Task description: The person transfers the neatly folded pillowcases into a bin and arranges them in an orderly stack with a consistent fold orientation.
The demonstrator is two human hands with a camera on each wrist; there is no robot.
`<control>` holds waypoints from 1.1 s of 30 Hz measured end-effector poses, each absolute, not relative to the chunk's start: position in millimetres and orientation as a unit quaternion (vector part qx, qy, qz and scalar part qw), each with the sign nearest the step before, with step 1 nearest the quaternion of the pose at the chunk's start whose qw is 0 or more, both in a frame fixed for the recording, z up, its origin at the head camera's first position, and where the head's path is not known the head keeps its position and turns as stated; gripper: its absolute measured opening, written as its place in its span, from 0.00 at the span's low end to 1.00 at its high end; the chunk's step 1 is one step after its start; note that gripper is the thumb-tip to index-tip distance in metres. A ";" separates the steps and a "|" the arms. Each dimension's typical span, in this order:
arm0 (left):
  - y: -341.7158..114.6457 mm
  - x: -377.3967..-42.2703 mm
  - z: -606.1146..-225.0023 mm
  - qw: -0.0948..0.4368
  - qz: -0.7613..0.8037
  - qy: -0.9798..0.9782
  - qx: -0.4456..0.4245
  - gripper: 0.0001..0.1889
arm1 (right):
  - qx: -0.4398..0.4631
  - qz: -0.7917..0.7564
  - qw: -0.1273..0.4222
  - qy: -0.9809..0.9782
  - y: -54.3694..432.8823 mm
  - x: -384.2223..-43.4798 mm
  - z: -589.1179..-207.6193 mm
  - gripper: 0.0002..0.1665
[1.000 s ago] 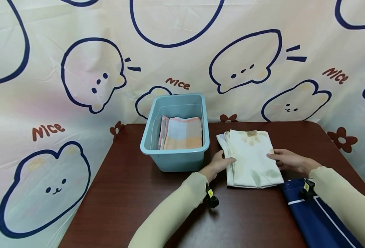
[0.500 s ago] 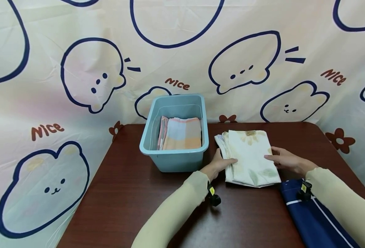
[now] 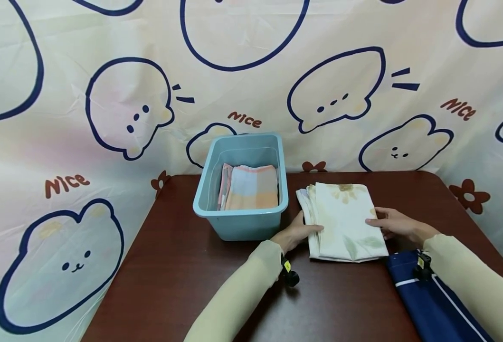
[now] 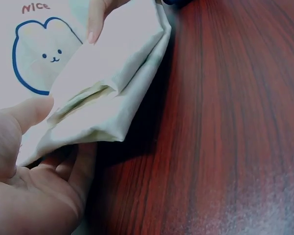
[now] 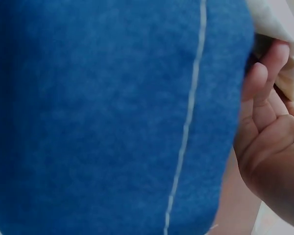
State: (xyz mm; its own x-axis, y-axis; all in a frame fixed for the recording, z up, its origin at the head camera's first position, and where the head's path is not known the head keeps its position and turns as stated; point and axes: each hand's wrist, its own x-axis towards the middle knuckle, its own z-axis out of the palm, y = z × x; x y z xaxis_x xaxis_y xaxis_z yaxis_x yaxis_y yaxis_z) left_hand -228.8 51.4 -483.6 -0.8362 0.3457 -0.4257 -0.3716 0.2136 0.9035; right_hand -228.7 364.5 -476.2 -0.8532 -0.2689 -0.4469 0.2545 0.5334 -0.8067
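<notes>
A folded white cloth (image 3: 347,221) with a faint flower and leaf print lies in several layers on the right half of the table. At its left edge my left hand (image 3: 295,232) pinches it, thumb on top and fingers tucked beneath. The left wrist view shows the cloth (image 4: 130,61) lifted at this edge, with the left hand's fingers (image 4: 83,169) under the layers. My right hand (image 3: 398,224) holds the opposite edge, its thumb over the top. In the right wrist view the right hand (image 5: 277,142) is partly hidden behind blue fabric (image 5: 112,117).
Left of the cloth stands a light blue plastic bin (image 3: 242,223) holding folded checked cloths (image 3: 253,187). A dark blue folded cloth (image 3: 426,289) with white lines lies under the right forearm. A printed curtain (image 3: 234,95) hangs behind the brown table (image 3: 183,275).
The head view has tilted up slightly, so the scene sits a little lower. Both hands keep their hold on the white cloth, which has barely shifted; the left thumb has moved slightly toward its edge.
</notes>
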 end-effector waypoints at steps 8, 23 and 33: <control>47.5 -229.7 -485.8 0.271 0.634 0.724 -0.003 0.52 | -0.008 -0.484 0.272 0.832 361.5 -231.3 -479.2 0.53; 48.4 -228.6 -489.3 0.269 0.647 0.713 0.016 0.55 | -0.044 -0.545 0.291 0.785 365.9 -226.1 -473.8 0.52; 51.3 -227.6 -480.4 0.237 0.642 0.726 0.069 0.52 | -0.043 -0.546 0.278 0.789 369.4 -218.9 -459.3 0.54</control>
State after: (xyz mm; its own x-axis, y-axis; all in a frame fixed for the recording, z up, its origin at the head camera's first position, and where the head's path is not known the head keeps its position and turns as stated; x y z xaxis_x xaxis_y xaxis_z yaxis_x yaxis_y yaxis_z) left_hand -227.6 51.3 -480.4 -0.8784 0.4038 -0.2556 -0.2038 0.1673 0.9646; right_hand -218.9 369.4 -459.3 -0.8419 -0.3715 -0.3913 0.2347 0.4008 -0.8856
